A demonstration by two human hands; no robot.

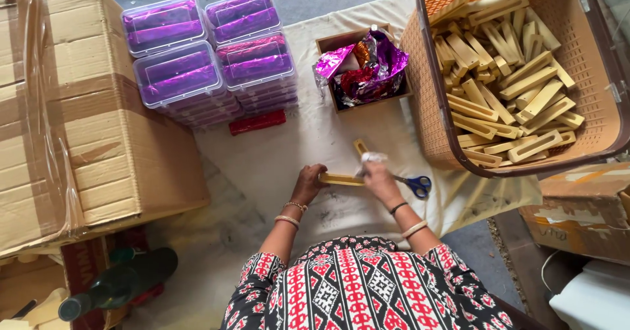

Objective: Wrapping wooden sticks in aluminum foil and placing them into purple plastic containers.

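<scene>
- On the white cloth (295, 153) just ahead of you, your left hand (308, 182) pinches one end of a flat yellow strip (341, 179), fingers closed around it.
- Your right hand (379, 176) is closed on a small white cloth wad (371, 159), pressing it against the strip's other end.
- Blue-handled scissors (417, 185) lie just beside your right hand.
- A brown basket (426, 120) to your right holds many similar yellow pieces.
- Farther off sit a small box of shiny foil wrappers (364, 67), stacked clear boxes with purple contents (210, 54), and a large cardboard carton (79, 107) on your left.
</scene>
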